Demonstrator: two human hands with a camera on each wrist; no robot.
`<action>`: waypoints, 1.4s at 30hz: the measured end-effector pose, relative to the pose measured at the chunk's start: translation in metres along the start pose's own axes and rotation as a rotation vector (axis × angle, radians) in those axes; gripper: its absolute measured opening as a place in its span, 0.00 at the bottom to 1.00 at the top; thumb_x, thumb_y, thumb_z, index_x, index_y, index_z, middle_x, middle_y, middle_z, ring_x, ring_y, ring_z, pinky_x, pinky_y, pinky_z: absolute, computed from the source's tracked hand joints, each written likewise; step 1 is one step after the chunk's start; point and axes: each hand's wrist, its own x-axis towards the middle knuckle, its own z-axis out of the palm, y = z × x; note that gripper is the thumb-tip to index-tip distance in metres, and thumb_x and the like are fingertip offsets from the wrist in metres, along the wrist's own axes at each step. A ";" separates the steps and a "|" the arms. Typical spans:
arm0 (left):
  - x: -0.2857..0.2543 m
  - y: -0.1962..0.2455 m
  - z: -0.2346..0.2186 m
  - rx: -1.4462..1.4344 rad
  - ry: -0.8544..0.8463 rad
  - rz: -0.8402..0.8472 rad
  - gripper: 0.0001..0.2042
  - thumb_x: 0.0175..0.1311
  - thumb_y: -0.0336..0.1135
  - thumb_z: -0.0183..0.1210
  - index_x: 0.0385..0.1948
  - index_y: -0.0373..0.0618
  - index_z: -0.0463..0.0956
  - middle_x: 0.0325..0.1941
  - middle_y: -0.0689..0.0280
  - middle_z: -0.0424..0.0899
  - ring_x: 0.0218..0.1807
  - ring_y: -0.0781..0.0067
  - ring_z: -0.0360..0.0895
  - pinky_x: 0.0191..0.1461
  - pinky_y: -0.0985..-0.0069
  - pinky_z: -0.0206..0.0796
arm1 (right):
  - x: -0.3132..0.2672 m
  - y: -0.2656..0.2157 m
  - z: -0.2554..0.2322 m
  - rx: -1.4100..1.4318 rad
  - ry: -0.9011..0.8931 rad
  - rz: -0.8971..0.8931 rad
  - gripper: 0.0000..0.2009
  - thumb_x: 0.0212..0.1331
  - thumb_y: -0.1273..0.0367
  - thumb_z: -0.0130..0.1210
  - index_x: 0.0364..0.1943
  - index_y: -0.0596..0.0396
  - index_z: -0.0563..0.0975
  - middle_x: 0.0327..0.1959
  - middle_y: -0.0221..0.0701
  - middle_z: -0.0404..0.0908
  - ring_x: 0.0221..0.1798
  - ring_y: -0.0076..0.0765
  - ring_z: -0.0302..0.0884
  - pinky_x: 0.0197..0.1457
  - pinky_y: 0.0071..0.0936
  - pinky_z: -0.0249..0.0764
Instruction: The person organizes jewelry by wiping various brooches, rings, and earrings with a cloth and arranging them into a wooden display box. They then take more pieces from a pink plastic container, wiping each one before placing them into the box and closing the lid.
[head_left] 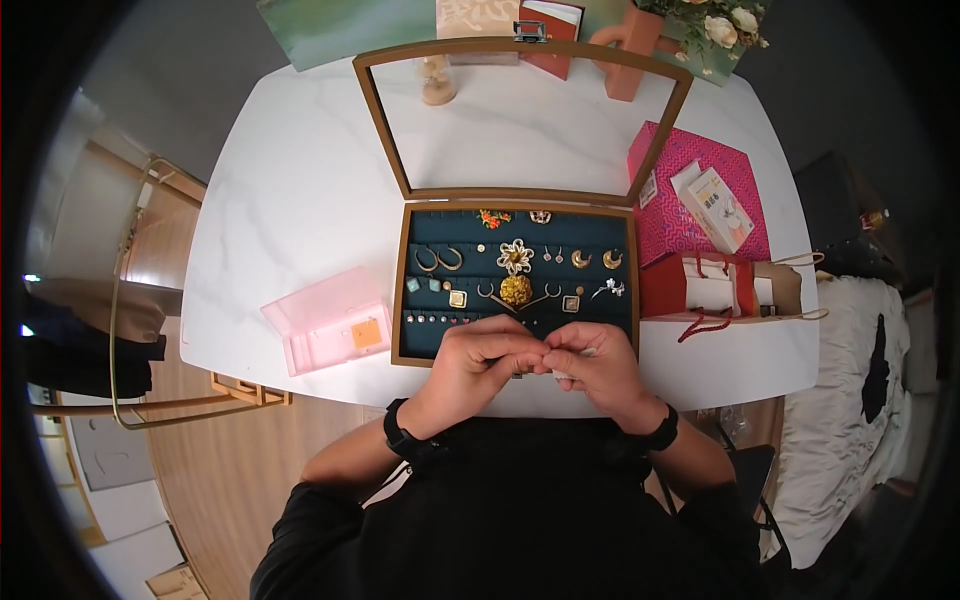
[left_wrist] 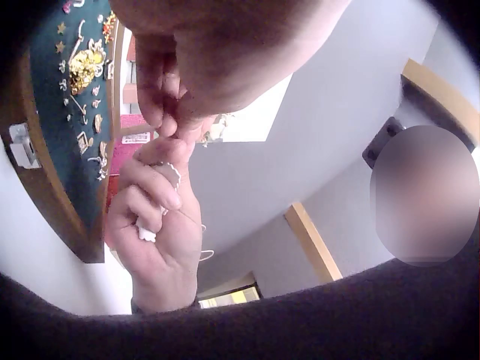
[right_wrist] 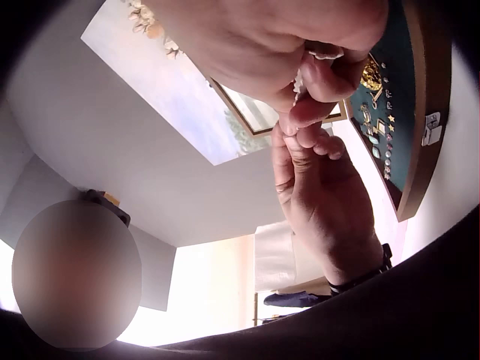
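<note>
Fingertips of the left hand [head_left: 487, 368] and right hand [head_left: 597, 372] meet above the front edge of the jewellery case [head_left: 399, 330]. Curled fingers of the right hand [left_wrist: 156, 217] grip a white piece with a scalloped edge [left_wrist: 147, 233], partly hidden in the palm; the right wrist view also shows this white piece [right_wrist: 298, 84] between the fingers. The left hand [right_wrist: 330, 202] has its thumb and index finger drawn together against the right fingertips. Whatever lies between the touching tips is too small or hidden to tell. Earrings and brooches sit on the case's dark green lining.
The case's glass lid [head_left: 400, 150] stands raised at the back. An open pink box [head_left: 300, 350] lies at the left. On the right are a pink patterned box [head_left: 670, 215], a small white carton [head_left: 722, 215] and a red paper bag [head_left: 665, 290]. Behind stand an hourglass [head_left: 437, 85] and vase [head_left: 627, 60].
</note>
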 end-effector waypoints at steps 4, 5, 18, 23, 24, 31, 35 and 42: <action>-0.001 -0.003 0.004 -0.004 0.006 -0.001 0.09 0.69 0.20 0.70 0.47 0.40 0.92 0.42 0.61 0.90 0.43 0.70 0.88 0.46 0.74 0.82 | -0.001 0.003 0.000 0.067 0.025 0.002 0.08 0.73 0.73 0.67 0.50 0.61 0.86 0.39 0.34 0.91 0.30 0.14 0.78 0.30 0.14 0.72; -0.001 -0.003 0.004 0.009 0.004 0.004 0.08 0.70 0.20 0.70 0.47 0.40 0.92 0.42 0.61 0.90 0.43 0.70 0.87 0.46 0.74 0.82 | -0.002 0.003 0.000 0.068 0.024 0.005 0.08 0.73 0.73 0.67 0.50 0.61 0.86 0.39 0.34 0.91 0.30 0.14 0.78 0.30 0.14 0.72; 0.000 -0.001 0.006 -0.010 0.036 0.004 0.12 0.70 0.18 0.68 0.53 0.35 0.85 0.45 0.59 0.90 0.41 0.71 0.90 0.47 0.74 0.82 | -0.005 -0.006 0.003 -0.077 0.053 -0.067 0.08 0.72 0.72 0.68 0.50 0.59 0.86 0.40 0.32 0.92 0.34 0.16 0.81 0.36 0.17 0.76; -0.005 -0.003 0.007 -0.095 0.008 -0.111 0.09 0.73 0.19 0.67 0.51 0.34 0.86 0.44 0.61 0.89 0.40 0.75 0.87 0.45 0.76 0.80 | -0.001 0.006 -0.001 -0.320 0.108 -0.386 0.05 0.68 0.75 0.71 0.44 0.59 0.88 0.39 0.29 0.88 0.39 0.17 0.81 0.41 0.18 0.73; -0.005 -0.003 0.007 -0.167 -0.024 -0.188 0.08 0.74 0.19 0.67 0.50 0.34 0.86 0.44 0.62 0.88 0.39 0.76 0.86 0.44 0.76 0.79 | -0.001 0.007 0.000 -0.287 0.098 -0.395 0.05 0.66 0.76 0.72 0.43 0.59 0.88 0.39 0.28 0.86 0.40 0.17 0.79 0.42 0.19 0.72; -0.005 -0.009 0.003 -0.384 -0.105 -0.300 0.06 0.75 0.20 0.66 0.49 0.34 0.88 0.42 0.64 0.86 0.38 0.77 0.83 0.42 0.77 0.78 | -0.001 0.013 0.001 -0.267 0.066 -0.452 0.06 0.64 0.78 0.74 0.42 0.57 0.88 0.39 0.25 0.83 0.37 0.15 0.76 0.38 0.17 0.69; -0.007 -0.010 0.004 -0.395 -0.096 -0.304 0.06 0.75 0.21 0.66 0.49 0.35 0.89 0.41 0.64 0.86 0.37 0.78 0.83 0.42 0.77 0.78 | -0.002 0.012 0.002 -0.324 0.063 -0.488 0.07 0.63 0.78 0.74 0.42 0.56 0.88 0.39 0.25 0.83 0.36 0.15 0.76 0.38 0.17 0.69; -0.010 -0.012 0.004 -0.281 -0.085 -0.371 0.05 0.75 0.21 0.66 0.46 0.35 0.89 0.40 0.65 0.87 0.36 0.79 0.83 0.40 0.78 0.76 | -0.006 0.005 0.005 -0.516 0.105 -0.537 0.08 0.61 0.79 0.75 0.42 0.56 0.89 0.37 0.27 0.84 0.36 0.21 0.80 0.38 0.20 0.73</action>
